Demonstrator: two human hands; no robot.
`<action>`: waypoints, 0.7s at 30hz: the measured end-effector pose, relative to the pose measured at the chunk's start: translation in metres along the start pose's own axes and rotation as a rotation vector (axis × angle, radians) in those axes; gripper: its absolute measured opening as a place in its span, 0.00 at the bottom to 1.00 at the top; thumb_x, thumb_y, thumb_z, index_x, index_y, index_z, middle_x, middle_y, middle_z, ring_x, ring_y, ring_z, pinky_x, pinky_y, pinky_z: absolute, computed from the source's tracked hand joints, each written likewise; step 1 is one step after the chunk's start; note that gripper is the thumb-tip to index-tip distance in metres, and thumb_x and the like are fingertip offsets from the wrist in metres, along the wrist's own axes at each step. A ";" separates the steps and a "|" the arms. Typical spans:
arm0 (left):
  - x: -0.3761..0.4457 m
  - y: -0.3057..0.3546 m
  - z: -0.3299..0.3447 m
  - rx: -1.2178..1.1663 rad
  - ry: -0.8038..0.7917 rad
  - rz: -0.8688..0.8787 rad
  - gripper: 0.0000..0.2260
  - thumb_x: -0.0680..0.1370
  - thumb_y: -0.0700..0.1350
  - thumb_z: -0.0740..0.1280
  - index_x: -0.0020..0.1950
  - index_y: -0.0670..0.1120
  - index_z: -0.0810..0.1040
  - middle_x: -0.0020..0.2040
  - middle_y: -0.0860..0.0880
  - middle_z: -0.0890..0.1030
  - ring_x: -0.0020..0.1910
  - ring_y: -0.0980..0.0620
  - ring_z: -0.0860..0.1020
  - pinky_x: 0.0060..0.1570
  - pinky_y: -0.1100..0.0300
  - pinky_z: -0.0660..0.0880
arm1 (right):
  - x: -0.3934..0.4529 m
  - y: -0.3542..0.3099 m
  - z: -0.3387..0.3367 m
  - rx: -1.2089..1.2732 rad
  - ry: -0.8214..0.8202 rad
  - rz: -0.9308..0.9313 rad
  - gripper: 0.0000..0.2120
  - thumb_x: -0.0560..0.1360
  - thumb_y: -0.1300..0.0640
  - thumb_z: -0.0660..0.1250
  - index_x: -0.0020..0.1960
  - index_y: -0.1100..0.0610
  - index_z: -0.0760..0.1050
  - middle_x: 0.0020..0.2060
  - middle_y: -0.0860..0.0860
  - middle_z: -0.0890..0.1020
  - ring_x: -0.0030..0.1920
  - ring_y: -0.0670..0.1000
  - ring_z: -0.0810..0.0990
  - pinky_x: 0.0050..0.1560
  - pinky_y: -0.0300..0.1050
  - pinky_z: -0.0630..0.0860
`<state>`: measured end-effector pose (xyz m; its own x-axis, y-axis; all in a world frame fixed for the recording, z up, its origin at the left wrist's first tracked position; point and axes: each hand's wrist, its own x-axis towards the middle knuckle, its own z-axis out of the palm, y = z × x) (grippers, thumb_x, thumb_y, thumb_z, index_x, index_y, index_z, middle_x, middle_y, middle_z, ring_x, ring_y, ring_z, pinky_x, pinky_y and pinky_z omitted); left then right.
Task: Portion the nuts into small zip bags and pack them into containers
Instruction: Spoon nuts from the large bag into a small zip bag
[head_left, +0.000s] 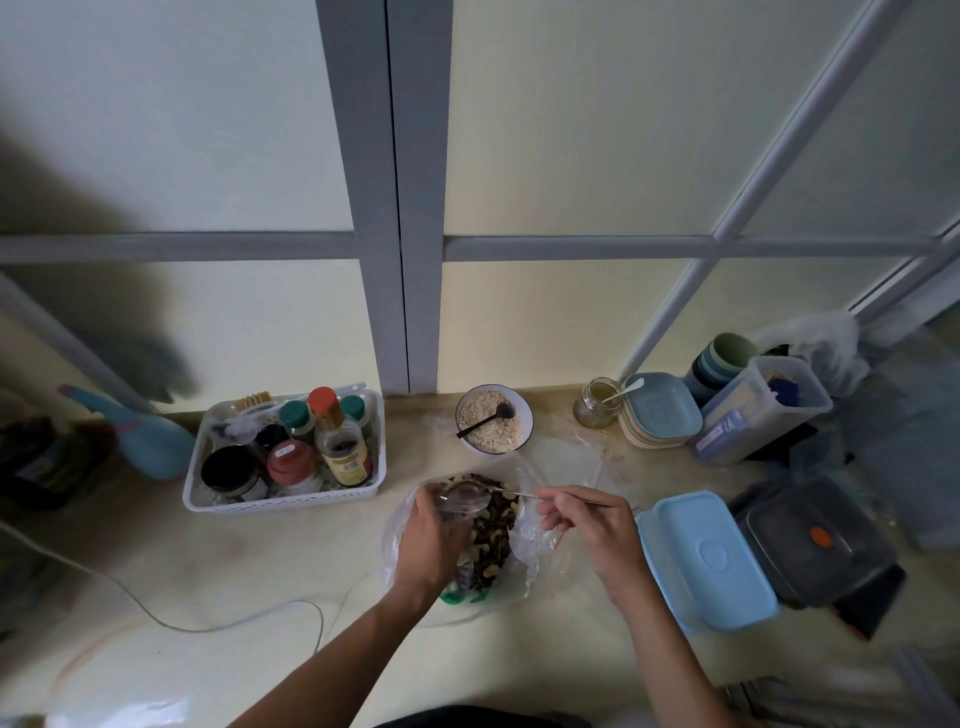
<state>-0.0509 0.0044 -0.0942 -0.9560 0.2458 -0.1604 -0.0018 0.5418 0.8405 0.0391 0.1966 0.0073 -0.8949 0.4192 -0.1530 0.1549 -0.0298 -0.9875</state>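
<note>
We are in the portioning step: our right hand (582, 525) pinches the thin handle of a metal spoon (470, 491), its bowl reaching left over the big bag of nuts (493, 535), while our left hand (431, 540) curls round something clear and crinkly at the bag's near-left edge — a small zip bag (462, 506), we judge, held with its mouth up by the spoon, though the plastic is too see-through to be sure. Whether the spoon carries nuts we cannot tell.

The next move, as we read it, calls for a steady tip of the spoon into that narrow mouth, with the left fingers keeping the film spread; limp plastic folds shut easily, and nuts would roll off a shallow spoon.

The nuts are a dark and pale mix, curved pieces among them, heaped in a loose, glossy bag on the smooth pale counter (260, 571). Just right of our right hand lies a light blue container (706, 561) with a rounded rectangular lid, and beyond it a dark, smoky one (815, 540) — both closed. Behind the bag stands a round bowl of pale crumbs (493, 421) with a black spoon in it
</note>
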 end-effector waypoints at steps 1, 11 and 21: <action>0.000 0.000 0.000 0.002 -0.001 -0.004 0.19 0.75 0.42 0.73 0.62 0.47 0.69 0.55 0.50 0.77 0.50 0.53 0.76 0.48 0.66 0.69 | 0.000 0.001 0.000 -0.004 0.009 -0.009 0.12 0.75 0.57 0.66 0.49 0.52 0.88 0.40 0.59 0.87 0.39 0.56 0.83 0.42 0.43 0.76; 0.001 -0.010 0.006 0.208 -0.186 0.016 0.16 0.77 0.50 0.68 0.62 0.49 0.69 0.59 0.51 0.80 0.53 0.49 0.80 0.51 0.54 0.79 | 0.011 0.017 -0.004 -0.161 0.316 0.040 0.12 0.82 0.56 0.64 0.47 0.49 0.86 0.36 0.55 0.86 0.37 0.55 0.85 0.42 0.49 0.80; -0.005 -0.010 0.006 0.414 -0.351 -0.131 0.21 0.74 0.58 0.67 0.60 0.45 0.71 0.53 0.50 0.84 0.53 0.51 0.82 0.53 0.56 0.79 | 0.007 0.035 0.028 -0.769 0.170 0.041 0.15 0.85 0.50 0.57 0.45 0.52 0.78 0.31 0.48 0.82 0.33 0.46 0.82 0.38 0.44 0.78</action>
<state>-0.0446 0.0030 -0.1049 -0.8002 0.3697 -0.4723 0.0688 0.8389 0.5400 0.0272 0.1733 -0.0297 -0.8158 0.5658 -0.1196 0.4877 0.5619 -0.6681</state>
